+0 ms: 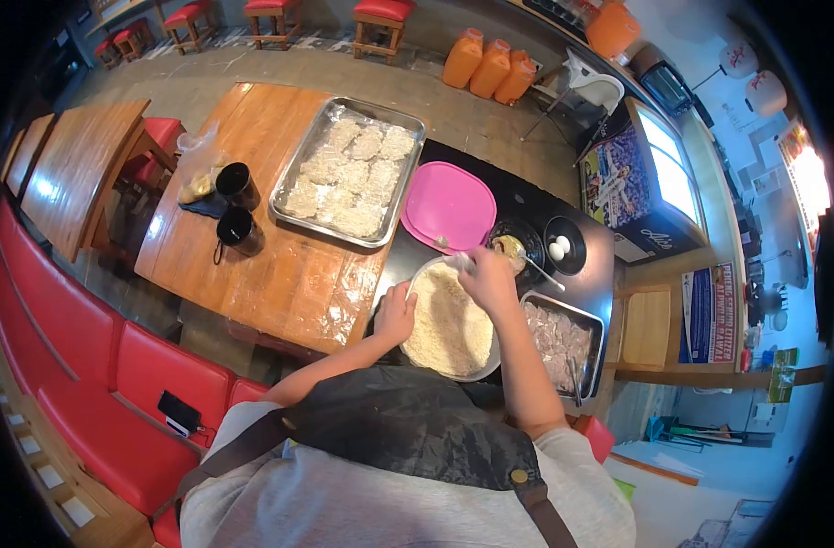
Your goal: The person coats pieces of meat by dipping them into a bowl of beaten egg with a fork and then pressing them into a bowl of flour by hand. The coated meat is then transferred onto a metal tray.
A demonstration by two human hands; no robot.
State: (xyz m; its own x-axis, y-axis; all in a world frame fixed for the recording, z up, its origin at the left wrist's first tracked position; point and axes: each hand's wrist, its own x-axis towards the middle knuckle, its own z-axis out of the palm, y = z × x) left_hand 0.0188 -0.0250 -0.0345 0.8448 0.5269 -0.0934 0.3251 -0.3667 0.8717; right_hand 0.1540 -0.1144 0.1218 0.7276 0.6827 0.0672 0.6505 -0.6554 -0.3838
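Observation:
A large round bowl of pale yellow breadcrumb-like coating stands in front of me. At its left rim is my left hand, with its fingers closed on the edge. My right hand is over the bowl's far right side, fingers pinched together; something whitish shows by the fingertips, too small and blurred to name. Just beyond that hand sits a dark bowl with yellowish liquid and a utensil handle sticking out. To the right, a metal tray holds raw meat pieces and tongs.
A pink lid lies beyond the bowl. Left of it, a metal tray carries several coated pieces under plastic wrap. Two black cups and a plastic bag stand farther left. Two white eggs rest in a black bowl.

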